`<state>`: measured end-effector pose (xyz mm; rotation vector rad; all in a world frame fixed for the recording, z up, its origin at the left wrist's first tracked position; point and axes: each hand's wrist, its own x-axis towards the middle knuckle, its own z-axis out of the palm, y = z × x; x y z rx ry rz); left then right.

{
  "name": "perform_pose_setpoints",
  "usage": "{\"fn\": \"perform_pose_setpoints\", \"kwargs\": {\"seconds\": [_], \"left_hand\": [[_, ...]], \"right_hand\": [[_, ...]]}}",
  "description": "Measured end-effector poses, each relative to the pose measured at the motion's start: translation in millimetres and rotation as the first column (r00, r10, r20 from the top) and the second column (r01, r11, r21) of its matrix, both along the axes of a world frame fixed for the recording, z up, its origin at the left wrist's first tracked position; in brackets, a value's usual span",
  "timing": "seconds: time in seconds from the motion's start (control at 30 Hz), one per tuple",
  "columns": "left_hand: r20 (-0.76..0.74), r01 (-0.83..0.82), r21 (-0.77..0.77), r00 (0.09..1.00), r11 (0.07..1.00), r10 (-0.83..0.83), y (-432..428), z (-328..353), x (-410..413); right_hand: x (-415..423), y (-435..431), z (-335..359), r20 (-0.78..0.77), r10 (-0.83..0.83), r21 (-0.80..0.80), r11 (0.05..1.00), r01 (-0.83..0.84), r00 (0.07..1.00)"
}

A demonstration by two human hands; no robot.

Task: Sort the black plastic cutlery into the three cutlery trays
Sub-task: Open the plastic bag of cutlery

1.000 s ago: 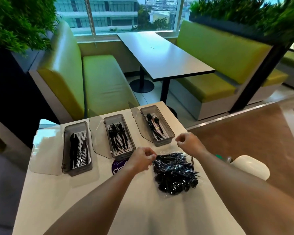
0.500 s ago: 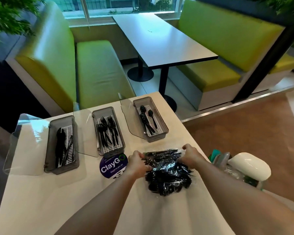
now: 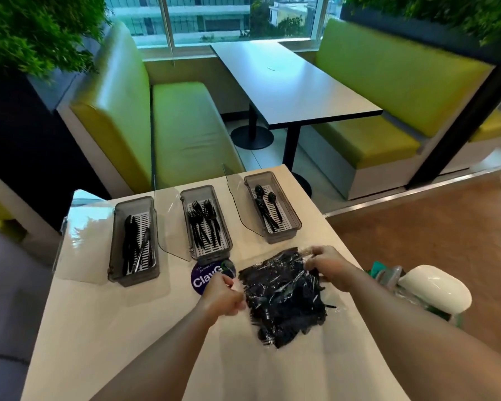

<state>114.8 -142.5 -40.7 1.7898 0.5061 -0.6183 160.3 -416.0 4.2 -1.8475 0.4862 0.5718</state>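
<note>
**Both Hands Clamped On The Cutlery Bag**

Down on the pale tabletop (image 3: pixel 113 328) now, taking bearings from the round purple sticker with white lettering (image 3: pixel 204 277).

Just right of that sticker: a crinkled clear plastic bag (image 3: pixel 284 302) stuffed with black plastic cutlery, lying flat, a few black tips poking out on the side away from the sticker.

Pinching the bag's left edge with the left hand (image 3: pixel 223 295), fingers curled tight, right over the sticker's near-right rim. Gripping the bag's far corner with the right hand (image 3: pixel 329 267), fingers curled round the film, on the opposite side of the bag from the sticker. Nothing loose in either hand, only the film.

Just behind the sticker: a smoky grey rectangular plastic tray (image 3: pixel 213 256) with a white slotted insert, black forks (image 3: pixel 203 224) lined up inside.

Left of the sticker and slightly back: a matching grey tray (image 3: pixel 133 277), black knives (image 3: pixel 129 244) inside.

Behind and to the right of the sticker, beyond the bag: a third grey tray (image 3: pixel 282 237), a few black spoons (image 3: pixel 265 204) inside.

Clear lids (image 3: pixel 239 201) swung open, one at each tray's left side.

Well right of the sticker, past the table's edge: a white rounded object (image 3: pixel 434 287), too unclear to identify.
</note>
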Motion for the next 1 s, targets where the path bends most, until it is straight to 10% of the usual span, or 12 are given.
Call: {"fn": "perform_pose_setpoints", "kwargs": {"seconds": [0.57, 1.0], "left_hand": [[-0.007, -0.264, -0.525, 0.952, 0.809, 0.307, 99.3, 30.0, -95.9], [0.352, -0.203, -0.392, 0.868, 0.897, 0.351, 155.8, 78.6, -97.5]], "right_hand": [[-61.0, 96.4, 51.0, 0.063, 0.284, 0.381, 0.879, -0.286, 0.957], [-73.5, 165.8, 64.0, 0.232, 0.176, 0.350, 0.902, -0.251, 0.957]]}}
